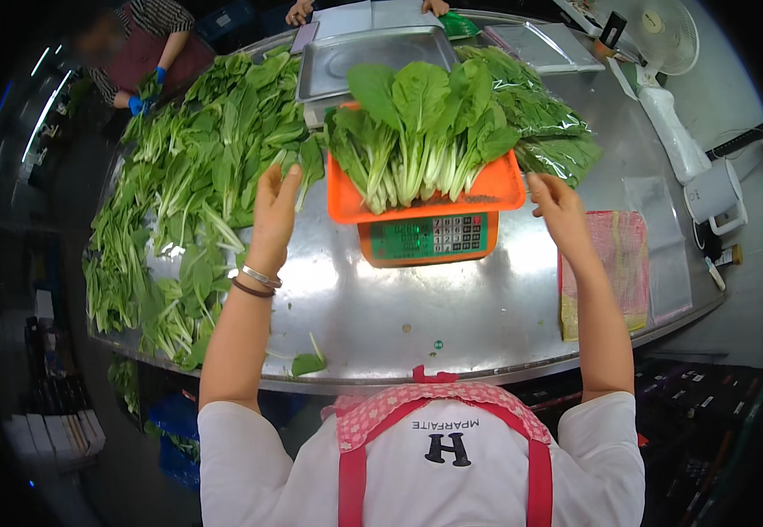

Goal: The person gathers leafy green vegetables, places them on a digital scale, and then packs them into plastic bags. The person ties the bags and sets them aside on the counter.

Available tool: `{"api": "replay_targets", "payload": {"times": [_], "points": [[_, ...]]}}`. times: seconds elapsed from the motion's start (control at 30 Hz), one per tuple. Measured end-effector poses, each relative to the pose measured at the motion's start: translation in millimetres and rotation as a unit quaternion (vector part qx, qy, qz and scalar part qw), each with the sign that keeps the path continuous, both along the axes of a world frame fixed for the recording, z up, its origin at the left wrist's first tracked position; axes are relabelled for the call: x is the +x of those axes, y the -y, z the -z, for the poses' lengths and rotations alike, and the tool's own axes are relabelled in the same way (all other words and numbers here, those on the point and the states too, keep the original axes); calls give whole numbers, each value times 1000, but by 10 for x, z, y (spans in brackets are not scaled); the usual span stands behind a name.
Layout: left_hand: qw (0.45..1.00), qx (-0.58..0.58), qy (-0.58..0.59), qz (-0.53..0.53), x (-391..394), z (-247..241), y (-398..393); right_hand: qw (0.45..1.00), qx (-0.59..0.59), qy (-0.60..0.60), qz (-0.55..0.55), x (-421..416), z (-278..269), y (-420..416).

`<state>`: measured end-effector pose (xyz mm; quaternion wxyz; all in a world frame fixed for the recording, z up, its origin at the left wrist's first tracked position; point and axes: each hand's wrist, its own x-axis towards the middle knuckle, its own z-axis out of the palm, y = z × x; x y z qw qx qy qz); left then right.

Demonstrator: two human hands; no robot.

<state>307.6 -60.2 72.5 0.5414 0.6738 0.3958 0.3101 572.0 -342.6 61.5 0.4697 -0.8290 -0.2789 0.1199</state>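
A bunch of leafy greens with pale stems (421,138) lies on the orange tray (355,209) of a digital scale, whose green keypad panel (427,237) faces me. To the left of the tray my left hand (277,207) is raised, fingers apart and holding nothing, near a loose leaf. On the other side, my right hand (558,207) is beside the tray's right edge with its fingers a little bent; nothing shows in it. Whether its fingertips touch the tray is unclear.
Loose greens (223,145) cover the table's left side. Bagged greens (533,112) lie behind the scale at right, near a metal tray (375,59). A mesh bag (605,270) and clear plastic bags (661,244) are at right. A blue-gloved person (150,59) and another person's hands (435,7) are beyond.
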Motion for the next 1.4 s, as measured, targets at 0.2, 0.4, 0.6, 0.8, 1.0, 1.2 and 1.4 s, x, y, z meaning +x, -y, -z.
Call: {"api": "replay_targets", "payload": {"times": [0.2, 0.4, 0.6, 0.8, 1.0, 1.2, 1.4], "points": [[999, -15, -51, -5, -267, 15, -6, 997, 8, -72, 22, -87, -102, 224], [998, -47, -48, 17, -225, -52, 61, 995, -14, -98, 23, -86, -190, 234], [986, -132, -24, 104, -48, -103, 21, 985, -66, -161, -22, -40, -372, 31], [934, -239, -82, 253, 405, -149, 10, 938, -129, -308, -95, 201, -321, -530], [913, -296, -12, 281, 972, 4, 14, 887, -170, -332, -273, 106, -305, -1391], [886, -326, 129, 303, 1118, -184, 81, 930, 131, -236, -249, -114, -220, -1531], [870, -69, 75, 482, 871, 105, -150, 852, 290, -242, -363, -94, -160, -1293]]}}
